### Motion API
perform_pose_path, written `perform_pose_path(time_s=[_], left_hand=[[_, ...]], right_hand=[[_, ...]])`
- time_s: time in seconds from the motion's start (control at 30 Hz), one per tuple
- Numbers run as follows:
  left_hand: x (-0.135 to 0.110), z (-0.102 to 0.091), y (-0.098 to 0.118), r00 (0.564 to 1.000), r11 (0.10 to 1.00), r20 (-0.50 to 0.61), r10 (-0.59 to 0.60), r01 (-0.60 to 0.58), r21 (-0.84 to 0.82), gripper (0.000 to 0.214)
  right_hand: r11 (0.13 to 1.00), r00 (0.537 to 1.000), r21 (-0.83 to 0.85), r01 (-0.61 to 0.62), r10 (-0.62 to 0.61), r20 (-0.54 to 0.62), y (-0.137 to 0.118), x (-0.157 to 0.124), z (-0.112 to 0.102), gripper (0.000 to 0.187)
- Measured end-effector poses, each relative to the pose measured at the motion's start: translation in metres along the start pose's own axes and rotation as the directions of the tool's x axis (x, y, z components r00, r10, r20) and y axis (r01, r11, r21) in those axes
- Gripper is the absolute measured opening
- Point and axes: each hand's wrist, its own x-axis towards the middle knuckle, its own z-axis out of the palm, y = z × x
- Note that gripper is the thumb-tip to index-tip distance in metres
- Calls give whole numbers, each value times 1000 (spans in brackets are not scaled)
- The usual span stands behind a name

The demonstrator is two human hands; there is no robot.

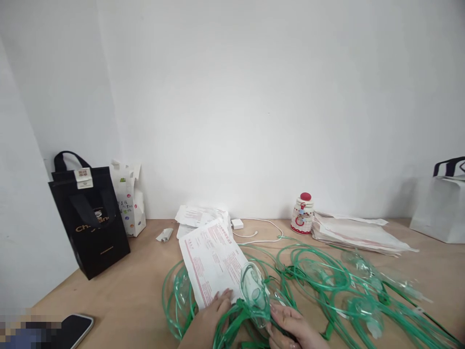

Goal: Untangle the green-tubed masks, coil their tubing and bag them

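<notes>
Head view: two bare hands recorded at the near edge of one tabletop [140, 291]. One clear mask [253, 286] is located between them, in front of one printed pouch [218, 261]. Right hand [290, 325]: grip closed, mask pinched at its lower edge. Left hand [214, 317]: fingers laid on the lower part of the pouch, green tubing [410, 324] bunched just beside them (whether the thumb is pressed behind cannot be told). Further masks [365, 312] are spread among tubing coils, at least two to the right and one to the left; an exact count is prevented by overlap.

Containers: three bags were counted, namely one black bag [98, 237], one white patterned bag [136, 206] partly hidden behind it, and one white bag [439, 208] at far right; their contents are hidden. One white jar [302, 220] is topped with a red lid, contents hidden. One pouch stack [359, 237] is laid beside the jar; loose pouches [198, 215] are seen behind the printed one. Also noted: one white adapter [237, 224], one small packet [164, 235], one phone [74, 332].
</notes>
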Motion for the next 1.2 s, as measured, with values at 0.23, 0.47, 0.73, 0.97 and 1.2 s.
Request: perform_pose_path(time_s=[0.23, 0.47, 0.73, 0.97, 1.2], left_hand=[[-6, 6, 8, 949, 961, -224, -224, 176, -215, 45], [-4, 2, 10, 956, 953, -193, -221, 169, -253, 46], [-5, 10, 19, 920, 922, -250, -303, 216, -321, 43], [-6, 4, 20, 894, 889, -222, -389, 301, -345, 42], [2, -34, 16, 820, 830, -196, -538, 474, -295, 36]], right_hand=[[994, 976, 58, 91, -78, -205, 1, 6, -5, 39], [937, 904, 101, 333, -287, -317, -16, -4, -3, 39], [859, 864, 272, 433, -309, -399, -24, -3, -6, 41], [782, 895, 458, 423, -281, -347, -34, -8, -6, 43], [855, 953, 427, 293, -226, -200, -39, -18, 0, 36]])
